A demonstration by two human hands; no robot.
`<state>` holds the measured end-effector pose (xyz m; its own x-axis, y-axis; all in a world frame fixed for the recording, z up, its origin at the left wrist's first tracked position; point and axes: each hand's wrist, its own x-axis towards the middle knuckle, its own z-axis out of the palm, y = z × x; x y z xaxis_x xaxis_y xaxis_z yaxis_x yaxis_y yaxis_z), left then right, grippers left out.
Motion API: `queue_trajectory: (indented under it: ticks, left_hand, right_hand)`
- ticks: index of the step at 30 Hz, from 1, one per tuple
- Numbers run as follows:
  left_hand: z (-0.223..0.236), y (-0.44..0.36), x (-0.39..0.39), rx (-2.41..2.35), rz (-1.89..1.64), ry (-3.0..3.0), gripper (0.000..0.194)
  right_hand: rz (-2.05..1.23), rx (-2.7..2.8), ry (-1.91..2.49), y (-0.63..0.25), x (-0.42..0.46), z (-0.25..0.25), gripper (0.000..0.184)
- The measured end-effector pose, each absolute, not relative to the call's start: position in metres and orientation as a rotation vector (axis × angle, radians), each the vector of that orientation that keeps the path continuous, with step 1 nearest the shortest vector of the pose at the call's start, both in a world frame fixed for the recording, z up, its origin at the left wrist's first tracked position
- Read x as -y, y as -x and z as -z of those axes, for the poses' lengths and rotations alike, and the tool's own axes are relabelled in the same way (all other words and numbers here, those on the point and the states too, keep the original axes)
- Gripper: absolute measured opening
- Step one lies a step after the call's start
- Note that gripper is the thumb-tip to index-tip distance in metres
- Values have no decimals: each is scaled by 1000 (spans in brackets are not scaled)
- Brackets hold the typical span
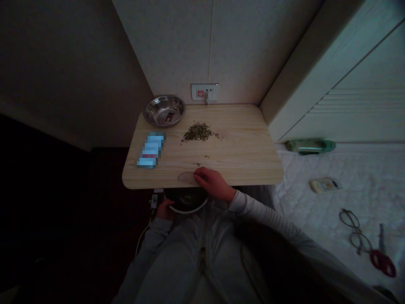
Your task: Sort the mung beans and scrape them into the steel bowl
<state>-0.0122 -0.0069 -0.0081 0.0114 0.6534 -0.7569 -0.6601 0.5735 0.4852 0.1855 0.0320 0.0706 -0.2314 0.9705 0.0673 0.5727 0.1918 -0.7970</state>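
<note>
Below the front edge of the small wooden table (pixel 240 147), my left hand (pixel 166 209) is closed on the rim of a bowl (pixel 190 205) with a pale edge. The bowl's inside is dark, and the tabletop hides its far part. Over the table's front edge, my right hand (pixel 215 183) is closed with fingertips pinched at a thin see-through oval piece (pixel 186 177) that lies against the wood. A few stray green grains (pixel 198 164) are just beyond these fingers. Farther back spreads a heap of small green grains (pixel 198 132).
A steel basin (pixel 164 111) stands at the back left, behind a lit phone (pixel 151 150). A wall socket (pixel 205 91) is behind the table. To the right, a bed (pixel 297 169) holds a green bottle (pixel 310 146), a remote (pixel 325 185), glasses (pixel 356 230) and red-handled scissors (pixel 382 262).
</note>
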Motion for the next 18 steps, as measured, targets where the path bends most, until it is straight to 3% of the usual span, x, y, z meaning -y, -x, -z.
queue_trajectory:
  ticks: [10,18]
  left_hand:
    - [12,1,1,-1167,-911,36,17]
    - [9,3,7,-1157,-943,45,17]
  right_hand:
    - [-619,1747,1620,-221,-61,-67,22]
    - [-695,1823,1549,-213,-51,-67,22]
